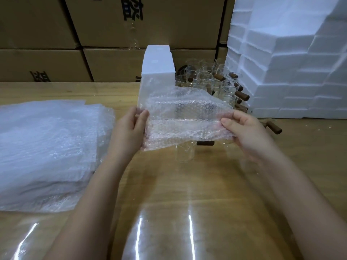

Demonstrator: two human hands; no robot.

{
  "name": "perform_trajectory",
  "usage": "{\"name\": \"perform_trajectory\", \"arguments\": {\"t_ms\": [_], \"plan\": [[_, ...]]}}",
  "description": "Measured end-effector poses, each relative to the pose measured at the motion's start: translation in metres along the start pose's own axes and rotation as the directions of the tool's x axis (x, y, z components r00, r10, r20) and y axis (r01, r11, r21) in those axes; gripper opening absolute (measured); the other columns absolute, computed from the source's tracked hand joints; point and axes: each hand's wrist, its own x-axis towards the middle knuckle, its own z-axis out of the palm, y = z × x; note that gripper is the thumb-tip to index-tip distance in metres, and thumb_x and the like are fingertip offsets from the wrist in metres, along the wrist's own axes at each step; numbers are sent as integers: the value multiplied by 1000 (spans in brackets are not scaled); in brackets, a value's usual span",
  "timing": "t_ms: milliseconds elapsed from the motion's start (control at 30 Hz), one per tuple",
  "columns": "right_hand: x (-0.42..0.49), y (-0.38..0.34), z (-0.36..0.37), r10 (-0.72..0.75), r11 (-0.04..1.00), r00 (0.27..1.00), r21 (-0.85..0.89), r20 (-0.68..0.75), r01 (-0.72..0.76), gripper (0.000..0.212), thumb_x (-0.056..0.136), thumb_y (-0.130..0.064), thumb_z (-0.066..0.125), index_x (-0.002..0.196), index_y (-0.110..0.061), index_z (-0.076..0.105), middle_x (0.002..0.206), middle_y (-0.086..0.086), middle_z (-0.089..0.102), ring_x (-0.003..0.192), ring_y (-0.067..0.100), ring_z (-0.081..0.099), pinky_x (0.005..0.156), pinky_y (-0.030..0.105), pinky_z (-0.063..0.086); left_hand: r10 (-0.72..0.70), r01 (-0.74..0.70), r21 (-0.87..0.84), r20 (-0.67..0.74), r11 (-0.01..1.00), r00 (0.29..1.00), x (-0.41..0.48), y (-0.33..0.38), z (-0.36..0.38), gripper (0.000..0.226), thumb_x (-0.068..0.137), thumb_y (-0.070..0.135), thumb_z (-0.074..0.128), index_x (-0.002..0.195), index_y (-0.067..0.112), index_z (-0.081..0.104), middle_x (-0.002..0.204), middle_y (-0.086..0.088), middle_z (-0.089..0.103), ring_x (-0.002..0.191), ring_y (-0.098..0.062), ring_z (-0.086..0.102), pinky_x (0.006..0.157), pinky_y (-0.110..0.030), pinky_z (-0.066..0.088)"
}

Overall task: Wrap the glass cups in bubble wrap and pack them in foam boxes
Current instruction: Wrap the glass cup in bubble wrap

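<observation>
The glass cup [185, 152] to be wrapped stands on the bench [187, 194], partly hidden under a sheet of bubble wrap [185, 117] that is held stretched above it. The sheet's left edge is pinched between thumb and fingers in the grip of the left hand [129, 128], and its right edge is pinched the same way by the right hand [247, 128]. The step is judged to be the lowering of the sheet onto the cup. It would be done well if the sheet were kept taut, centred over the cup and rolled round snugly, with the dark wooden handle [205, 143] covered too, since the thin, clear glass is likely to be slippery and fragile. The wrap is soft, crinkled and translucent, and its bubbles can be made out. A white, blocky foam box [157, 66] stands on end just behind, with more cups [212, 79] clustered beside it and a stepped stack of foam boxes [291, 62] at the right. A pile of spare wrap sheets [47, 147] lies at the left.
</observation>
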Motion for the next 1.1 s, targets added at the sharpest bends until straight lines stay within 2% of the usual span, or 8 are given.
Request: {"name": "perform_trajectory", "arguments": {"t_ms": [167,300,467,567,667,767,867,1100], "plan": [[-1,-4,-6,-10,998,999,70,47,7,21,92,-5,55,98,-21,67,83,-4,73,75,12,67,66,23,55,57,-58,-16,-34,998,998,-2,5,-2,16,99,29,49,83,28,49,55,13,58,39,-3,52,35,-13,37],[-3,-13,-11,-148,985,972,56,-182,161,22,90,-18,62,83,-37,71,86,-10,72,77,6,67,63,24,55,24,-25,-8,-96,1000,995,-1,12,-10,26,91,35,60,113,30,47,93,13,58,79,3,59,63,-12,43],[-10,-29,-8,-434,796,678,100,-594,597,13,88,-15,66,87,-25,57,80,-14,69,85,4,65,77,18,48,110,-118,-201,-52,973,993,-8,44,-15,9,90,26,62,86,34,63,86,14,67,80,2,61,68,-11,47],[-15,-35,-6,-541,738,536,-59,-648,672,18,88,-18,67,86,-27,51,80,-13,56,78,1,53,75,20,44,142,-103,-337,92,936,986,-14,59,-14,10,91,22,60,84,24,66,80,5,71,78,-11,67,71,-22,54],[-21,-35,0,-749,646,488,-330,-449,688,21,91,-12,62,89,-30,52,89,2,55,85,9,53,82,20,43,146,-32,-389,268,921,952,-17,65,-12,11,93,16,59,85,19,66,75,5,72,71,-8,67,66,-19,54],[-23,-33,5,-876,378,482,-656,-24,653,6,90,-5,59,89,-7,65,105,22,58,98,20,54,88,14,42,143,6,-295,480,955,866,-16,61,-12,6,88,24,61,89,19,65,80,4,73,72,-8,67,67,-19,53],[-23,-32,10,-776,149,550,-758,307,635,5,85,2,63,88,0,65,126,19,57,105,35,60,86,41,51,84,-70,-48,662,996,745,-17,56,-12,22,79,43,64,95,28,67,91,6,72,80,-9,68,72,-21,54],[-22,-16,21,-674,86,578,-728,460,680,16,74,15,66,80,0,64,112,14,69,98,25,68,98,48,46,-138,-146,318,720,937,681,-16,48,-10,36,84,57,55,111,35,63,81,31,62,85,7,57,74,-17,44]]}}
